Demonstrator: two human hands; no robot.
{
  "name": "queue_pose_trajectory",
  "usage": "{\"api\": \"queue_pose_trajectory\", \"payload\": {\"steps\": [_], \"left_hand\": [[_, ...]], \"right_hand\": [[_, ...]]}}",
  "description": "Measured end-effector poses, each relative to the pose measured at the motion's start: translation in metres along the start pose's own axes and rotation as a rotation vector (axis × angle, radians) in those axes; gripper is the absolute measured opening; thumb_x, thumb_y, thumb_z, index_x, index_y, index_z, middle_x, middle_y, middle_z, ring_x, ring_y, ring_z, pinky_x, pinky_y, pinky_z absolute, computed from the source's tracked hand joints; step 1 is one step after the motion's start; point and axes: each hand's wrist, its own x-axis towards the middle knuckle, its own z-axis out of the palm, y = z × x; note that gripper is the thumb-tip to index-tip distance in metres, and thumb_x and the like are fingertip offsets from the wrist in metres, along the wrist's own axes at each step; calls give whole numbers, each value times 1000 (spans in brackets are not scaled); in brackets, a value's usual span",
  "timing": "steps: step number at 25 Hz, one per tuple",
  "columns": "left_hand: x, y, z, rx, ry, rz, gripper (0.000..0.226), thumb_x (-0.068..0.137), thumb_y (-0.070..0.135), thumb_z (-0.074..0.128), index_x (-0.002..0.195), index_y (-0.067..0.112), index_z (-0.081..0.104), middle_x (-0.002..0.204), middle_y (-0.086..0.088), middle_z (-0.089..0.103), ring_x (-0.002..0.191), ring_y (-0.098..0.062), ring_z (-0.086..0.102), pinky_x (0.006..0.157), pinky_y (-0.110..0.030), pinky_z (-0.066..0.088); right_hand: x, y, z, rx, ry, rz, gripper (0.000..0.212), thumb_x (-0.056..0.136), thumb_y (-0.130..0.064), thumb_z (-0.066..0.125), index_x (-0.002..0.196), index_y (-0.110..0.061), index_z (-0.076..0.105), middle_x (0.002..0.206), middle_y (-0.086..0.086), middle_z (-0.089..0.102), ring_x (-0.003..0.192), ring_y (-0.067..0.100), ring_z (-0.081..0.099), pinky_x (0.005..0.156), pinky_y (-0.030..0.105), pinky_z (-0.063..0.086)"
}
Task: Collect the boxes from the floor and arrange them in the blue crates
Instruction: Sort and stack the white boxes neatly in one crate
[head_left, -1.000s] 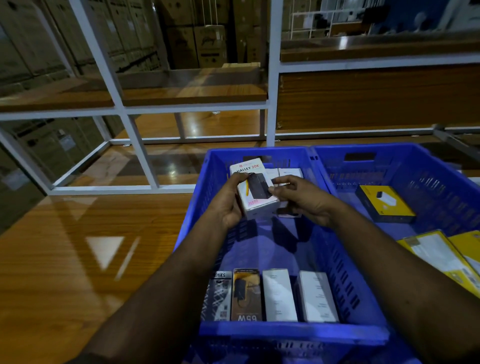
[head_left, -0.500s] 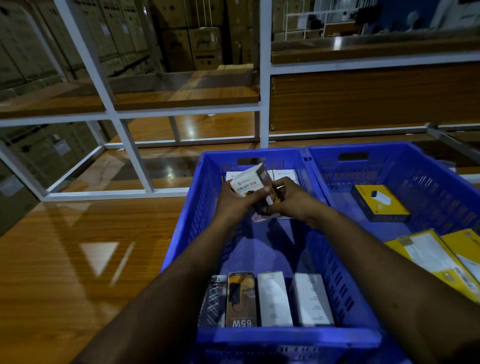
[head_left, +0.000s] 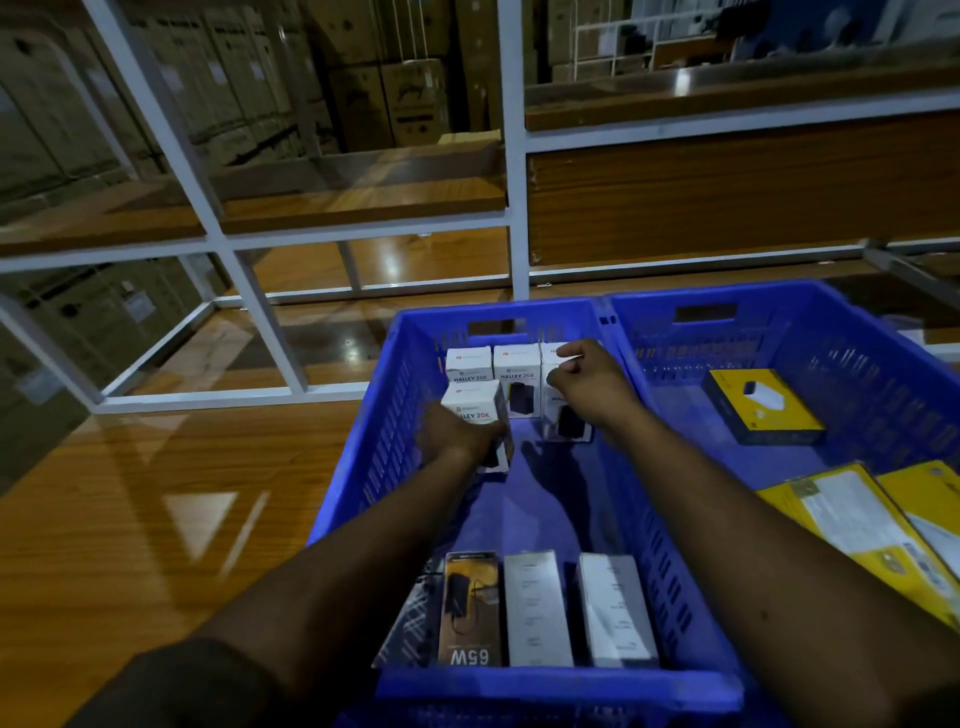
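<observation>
Boxes being set upright in the left blue plastic crate (head_left: 353, 467).

At 6 o'clock, four narrow boxes (head_left: 535, 608) already stand in a row along the near wall. Farther, at 12 o'clock, the left hand (head_left: 454, 436) grips a white "HALLEY 20K" box (head_left: 475, 410), probably starting a second row before three similar white boxes (head_left: 517, 366). The right hand (head_left: 587, 384) has curled fingers at the rightmost one; whether it pinches it, one cannot tell. At 2 o'clock, the right blue crate (head_left: 883, 364) holds flat yellow boxes (head_left: 763, 405).

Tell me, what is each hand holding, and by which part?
Left hand grips a white Halley box by its lower end. Right hand pinches another box's top.
</observation>
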Motion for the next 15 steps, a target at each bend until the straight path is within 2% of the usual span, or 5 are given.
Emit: {"api": "queue_pose_trajectory", "payload": {"steps": [3,5,9,11,15], "left_hand": [[33,-16,44,13,25,20,108,12,68,70,111,25,62,108,-3,71,99,-27,69,75,-46,61],[37,-14,60,2,18,14,114,12,71,74,114,24,59,110,-4,71,98,-27,69,75,-49,60],[53,-13,87,-60,-11,65,95,37,51,86,119,16,51,115,-5,66,103,-28,66,85,-48,58],[69,-19,108,-91,1,70,86,39,50,77,114,19,51,112,-6,67,100,-30,68,82,-49,59],[14,24,75,40,-47,71,54,80,21,68,127,1,50,125,-20,57,115,-38,58,97,-43,51]], "right_hand": [[1,1,1,87,6,18,28,89,-14,61,117,-13,56,94,3,58,89,25,62,78,41,57],[3,3,2,117,20,25,25,88,-13,61,114,-14,57,94,4,60,90,27,64,82,45,58],[3,4,3,154,33,11,23,88,-10,59,111,-14,58,93,3,62,80,19,62,61,30,52],[5,6,3,159,34,9,24,88,-10,60,112,-15,59,95,2,63,82,19,63,63,28,50],[8,9,4,145,21,11,26,88,-11,60,113,-17,60,103,3,62,92,21,64,64,26,50]]}}
